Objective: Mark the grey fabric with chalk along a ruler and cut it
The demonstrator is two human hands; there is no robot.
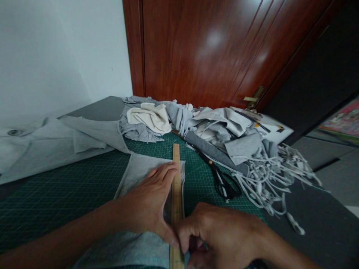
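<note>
A wooden ruler (176, 186) lies lengthwise along the right edge of a light grey piece of cloth (141, 166), on a green cutting mat (199, 186). My left hand (150, 200) is spread, its fingertips and thumb pressing on the ruler and its palm over the cloth. Beside the ruler's near end, my right hand (221, 231) is closed, its thumb touching the ruler's right side. Whatever its curled fingers hold, if anything, is hidden beneath the hand. Black-handled scissors (223, 183) lie on the mat, farther off to the right.
A heap of grey and white cloth scraps (179, 116) runs along the back. Thin cut strips (269, 179) tangle at the right. More grey cloth (84, 138) stretches across the left, near the white wall (56, 56). A brown wooden door (196, 48) stands behind the table.
</note>
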